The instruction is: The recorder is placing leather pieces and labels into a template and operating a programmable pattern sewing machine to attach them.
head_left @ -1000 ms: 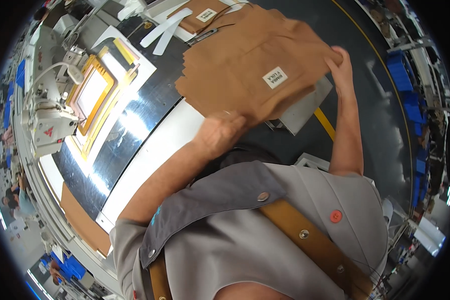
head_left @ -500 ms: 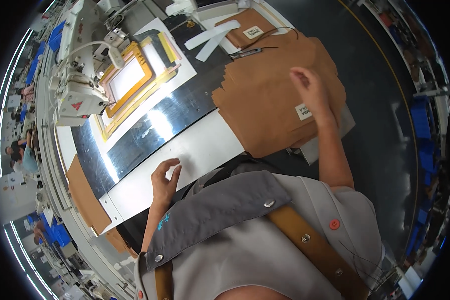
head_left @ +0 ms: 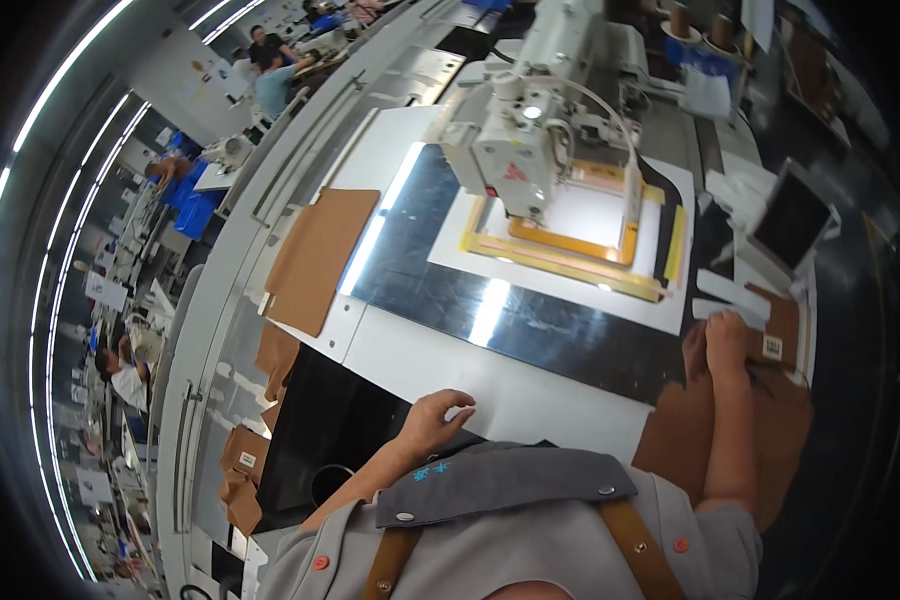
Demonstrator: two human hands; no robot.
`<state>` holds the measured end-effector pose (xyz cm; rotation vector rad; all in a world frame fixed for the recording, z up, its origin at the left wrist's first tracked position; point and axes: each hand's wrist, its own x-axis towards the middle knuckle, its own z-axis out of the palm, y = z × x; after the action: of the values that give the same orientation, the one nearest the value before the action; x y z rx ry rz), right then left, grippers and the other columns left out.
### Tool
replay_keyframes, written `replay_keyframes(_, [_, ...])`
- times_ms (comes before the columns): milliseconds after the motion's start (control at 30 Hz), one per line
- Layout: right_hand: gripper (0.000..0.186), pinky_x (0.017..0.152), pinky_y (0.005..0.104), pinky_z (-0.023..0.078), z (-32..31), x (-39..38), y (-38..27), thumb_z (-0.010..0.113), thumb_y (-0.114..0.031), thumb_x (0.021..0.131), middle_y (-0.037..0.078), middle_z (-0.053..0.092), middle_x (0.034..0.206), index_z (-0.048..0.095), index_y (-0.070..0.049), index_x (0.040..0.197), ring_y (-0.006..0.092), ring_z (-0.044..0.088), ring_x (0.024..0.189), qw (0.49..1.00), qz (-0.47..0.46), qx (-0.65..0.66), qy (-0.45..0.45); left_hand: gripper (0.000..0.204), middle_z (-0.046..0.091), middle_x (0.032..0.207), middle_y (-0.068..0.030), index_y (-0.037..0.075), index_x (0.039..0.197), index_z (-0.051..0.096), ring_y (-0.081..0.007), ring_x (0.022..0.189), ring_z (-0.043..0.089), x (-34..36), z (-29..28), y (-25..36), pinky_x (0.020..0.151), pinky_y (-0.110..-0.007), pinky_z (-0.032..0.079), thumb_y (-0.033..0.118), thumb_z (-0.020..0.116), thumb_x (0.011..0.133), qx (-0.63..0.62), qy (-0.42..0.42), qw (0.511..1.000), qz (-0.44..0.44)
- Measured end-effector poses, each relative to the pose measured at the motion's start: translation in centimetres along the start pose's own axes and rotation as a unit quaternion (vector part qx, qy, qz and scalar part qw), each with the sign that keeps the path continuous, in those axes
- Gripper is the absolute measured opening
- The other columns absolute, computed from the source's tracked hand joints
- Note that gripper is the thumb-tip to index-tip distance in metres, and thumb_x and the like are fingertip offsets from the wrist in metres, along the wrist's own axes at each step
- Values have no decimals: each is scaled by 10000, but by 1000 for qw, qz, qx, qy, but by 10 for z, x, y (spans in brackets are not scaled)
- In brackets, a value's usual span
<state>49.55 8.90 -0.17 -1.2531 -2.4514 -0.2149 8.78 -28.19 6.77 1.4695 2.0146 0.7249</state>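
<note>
My left hand [head_left: 438, 420] hovers at the near edge of the white table strip [head_left: 530, 400], fingers bent, thumb apart, holding nothing. At the right, my right hand [head_left: 727, 342] has its fingers curled together beside two white flat strips [head_left: 735, 292]; whether it grips anything is hidden. Beneath my right forearm lies a stack of brown sheets [head_left: 670, 430]. Beyond my hands stands a white sewing machine [head_left: 525, 150], its orange clamp frame [head_left: 570, 243] around a white panel. A shiny dark metal plate [head_left: 420, 300] lies between the machine and the white strip.
A brown sheet [head_left: 322, 262] lies at the table's left end, with brown pieces [head_left: 242, 460] lower down. At the right are a small dark screen [head_left: 792, 220] and another brown piece [head_left: 785, 320] with a white label. Thread cones [head_left: 722, 32] stand behind. Other people work far left.
The view has swung left, bringing the machine to the middle. My right hand has gone from above the brown stack to the white strips, its fingers now curled. My left hand stays near the table edge.
</note>
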Motion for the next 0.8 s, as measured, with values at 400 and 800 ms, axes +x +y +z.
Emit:
replay_keyframes(400, [77,749,434,523,-51,37,-166,730,-59,821,118,691,871,713,-28,889,326,675,816,972,50,227,43,459,748,1100,-106,6,1308,624,-203,1004,715,144,46,42,862,-329,569,274,751,957,-308,-39,950,42])
replay_keyframes(800, [325,943,457,458,-44,44,-255,780,-156,779,94,699,956,654,-66,1065,322,672,976,938,27,343,30,227,741,896,-13,2,1077,723,-43,828,662,187,44,31,693,-222,526,212,710,991,-363,-195,906,-98])
